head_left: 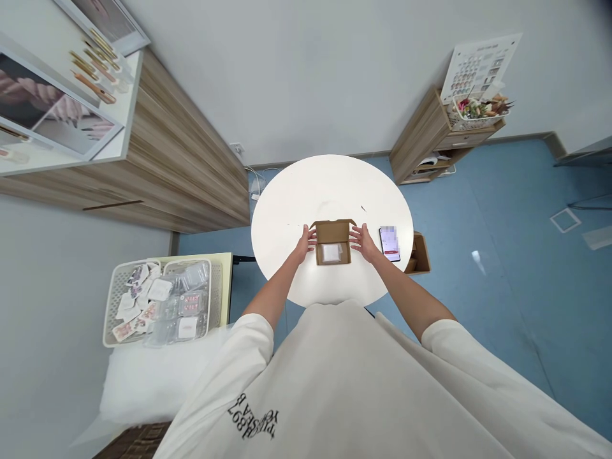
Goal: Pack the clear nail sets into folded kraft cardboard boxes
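Note:
A small brown cardboard box (pixel 333 233) lies open on the round white table (pixel 329 185), its lid flap folded back. A clear packet with white contents (pixel 331 253) rests inside it. My left hand (pixel 306 243) is against the box's left side, fingers bent round the wall. On the right side of the box my right hand (pixel 364 243) does the same. Both hands hold the box between them.
A phone (pixel 389 243) with its screen lit lies on the table right of the box. A second cardboard box (pixel 419 254) stands on the blue floor beyond the table edge. A white basket of small packets (pixel 160 299) sits left. Wooden cabinets (pixel 191 166) line the wall.

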Available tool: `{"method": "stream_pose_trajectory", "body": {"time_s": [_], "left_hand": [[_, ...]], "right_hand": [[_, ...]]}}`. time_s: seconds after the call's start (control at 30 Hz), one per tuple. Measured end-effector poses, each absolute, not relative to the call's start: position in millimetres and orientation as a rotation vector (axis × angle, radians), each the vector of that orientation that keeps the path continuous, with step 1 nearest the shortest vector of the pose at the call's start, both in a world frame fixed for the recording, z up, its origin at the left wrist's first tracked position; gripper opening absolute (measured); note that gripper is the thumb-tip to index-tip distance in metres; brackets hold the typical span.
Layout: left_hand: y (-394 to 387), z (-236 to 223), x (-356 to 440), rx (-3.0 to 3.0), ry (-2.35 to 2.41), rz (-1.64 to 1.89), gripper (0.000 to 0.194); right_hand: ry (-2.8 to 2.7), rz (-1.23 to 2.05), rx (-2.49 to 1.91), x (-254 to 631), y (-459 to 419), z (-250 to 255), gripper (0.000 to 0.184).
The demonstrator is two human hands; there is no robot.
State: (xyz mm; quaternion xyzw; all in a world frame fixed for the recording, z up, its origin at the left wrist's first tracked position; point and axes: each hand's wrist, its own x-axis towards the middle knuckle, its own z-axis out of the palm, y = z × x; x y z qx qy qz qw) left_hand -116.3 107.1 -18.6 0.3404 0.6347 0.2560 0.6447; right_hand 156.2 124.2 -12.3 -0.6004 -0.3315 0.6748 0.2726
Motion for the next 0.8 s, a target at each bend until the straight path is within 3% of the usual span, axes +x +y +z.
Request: {"method": "stream_pose_trajectory", "body": {"time_s": [0.2, 0.33, 0.47, 0.8], "left_hand": [[105.1, -18.0, -121.5, 0.760, 1.360, 0.673, 0.081], [87.7, -30.3, -118.3, 0.955, 1.475, 0.647, 0.052], [56.2, -40.3, -112.9, 1.361, 1.607, 0.679, 0.030], [11.1, -61.8, -111.5, 1.841, 1.722, 0.241, 0.045]], "right_hand": [[-0.953, 1.861, -1.513, 155.5, 122.0, -5.3, 0.069], [-1.171, 1.751, -1.582, 152.2, 108.9, -15.6, 0.060], [-1.508, 1.440, -1.702, 152.4, 83.1, -31.1, 0.051], [-2.087, 1.147, -1.795, 161.5, 39.5, -55.6, 0.049]]}}
